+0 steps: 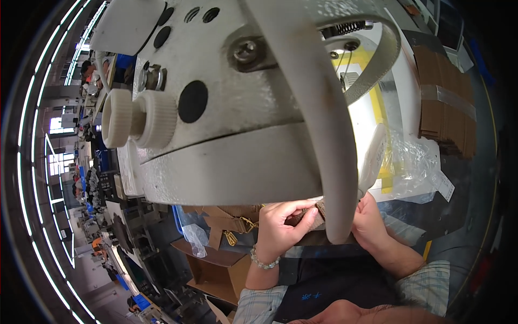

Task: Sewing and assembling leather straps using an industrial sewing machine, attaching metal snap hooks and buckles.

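Note:
My left hand (286, 227), with a beaded bracelet (264, 260) at the wrist, pinches a brown woven strap (319, 214) between thumb and fingers. The strap lies just below the head of a large off-white sewing machine (232, 173). Across from it, my right hand (371, 224) is curled closed beside the machine's long grey curved lever (334, 146). That lever hides its fingertips and whatever they hold. Part of the strap between the hands is also covered by the lever.
Brown straps with gold metal clasps (231, 238) lie left of my left hand, above an open cardboard box (216, 275). Clear plastic bags (413, 167) lie on the right, near stacked brown cardboard pieces (445, 102). Yellow tape (379, 102) edges the lit machine bed.

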Available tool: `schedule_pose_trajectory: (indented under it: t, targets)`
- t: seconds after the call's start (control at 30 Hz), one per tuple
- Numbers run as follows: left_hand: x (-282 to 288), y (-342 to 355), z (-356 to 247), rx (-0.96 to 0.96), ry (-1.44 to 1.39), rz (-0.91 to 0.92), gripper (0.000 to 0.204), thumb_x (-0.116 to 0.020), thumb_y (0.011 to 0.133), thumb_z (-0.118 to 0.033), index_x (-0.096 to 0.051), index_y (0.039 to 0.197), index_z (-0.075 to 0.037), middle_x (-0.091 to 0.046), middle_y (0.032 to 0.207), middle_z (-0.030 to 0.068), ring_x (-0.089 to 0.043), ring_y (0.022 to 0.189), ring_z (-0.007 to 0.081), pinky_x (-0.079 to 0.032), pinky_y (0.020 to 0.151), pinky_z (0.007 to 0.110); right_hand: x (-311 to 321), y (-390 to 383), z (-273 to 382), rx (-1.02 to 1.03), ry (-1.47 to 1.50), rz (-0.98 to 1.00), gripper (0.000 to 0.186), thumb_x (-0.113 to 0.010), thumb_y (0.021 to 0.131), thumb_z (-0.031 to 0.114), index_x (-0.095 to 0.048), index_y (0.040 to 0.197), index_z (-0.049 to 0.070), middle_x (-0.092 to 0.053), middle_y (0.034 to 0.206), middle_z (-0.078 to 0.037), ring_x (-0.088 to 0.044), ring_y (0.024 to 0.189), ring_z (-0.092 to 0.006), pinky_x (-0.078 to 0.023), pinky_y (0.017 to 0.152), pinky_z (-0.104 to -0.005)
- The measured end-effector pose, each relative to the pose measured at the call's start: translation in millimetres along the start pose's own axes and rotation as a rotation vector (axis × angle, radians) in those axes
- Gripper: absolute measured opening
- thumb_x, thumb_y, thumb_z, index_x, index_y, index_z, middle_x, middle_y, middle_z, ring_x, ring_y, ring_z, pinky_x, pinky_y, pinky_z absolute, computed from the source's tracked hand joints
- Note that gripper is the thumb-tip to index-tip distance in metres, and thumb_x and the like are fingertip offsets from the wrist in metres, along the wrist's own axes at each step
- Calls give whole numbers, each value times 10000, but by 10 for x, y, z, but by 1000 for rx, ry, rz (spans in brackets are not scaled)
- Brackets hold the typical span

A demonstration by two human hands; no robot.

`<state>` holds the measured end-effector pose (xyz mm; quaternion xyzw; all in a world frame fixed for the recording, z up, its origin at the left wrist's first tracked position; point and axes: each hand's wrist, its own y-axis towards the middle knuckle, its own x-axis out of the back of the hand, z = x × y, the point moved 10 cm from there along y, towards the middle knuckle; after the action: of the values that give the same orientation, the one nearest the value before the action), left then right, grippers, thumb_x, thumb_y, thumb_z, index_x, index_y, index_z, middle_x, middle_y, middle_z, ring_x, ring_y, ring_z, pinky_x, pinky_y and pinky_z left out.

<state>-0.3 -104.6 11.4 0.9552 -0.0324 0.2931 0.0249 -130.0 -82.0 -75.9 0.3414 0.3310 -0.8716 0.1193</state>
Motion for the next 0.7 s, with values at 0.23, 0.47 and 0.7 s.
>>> schedule_pose_trajectory:
  t: [0.23, 0.47, 0.7]
  targets:
    - [-3, -28, -77, 7, 20, 7, 123, -691, 693, -81, -641, 757, 11, -565, 583, 71, -511, 488, 194, -392, 504, 296, -36, -56, 10, -20, -36, 20, 213, -537, 889, 48, -449, 1078, 6, -592, 893, -116, -623, 720, -145, -518, 592, -226]
    - [55, -43, 18, 70, -33, -15, 139, -693, 686, -65, -644, 781, 24, -588, 614, 78, -521, 510, 184, -404, 513, 286, -69, 23, -36, 6, -25, 47, 213, -539, 884, 42, -459, 1079, 7, -583, 872, -94, -607, 701, -119, -487, 549, -198]
    - [0, 11, -35, 73, -74, -20, 141, -710, 686, -66, -652, 782, 20, -594, 616, 68, -527, 522, 149, -400, 515, 263, -10, -40, 71, 17, 7, -9, 225, -555, 873, 41, -478, 1082, 7, -565, 851, -67, -564, 669, -80, -449, 521, -171]
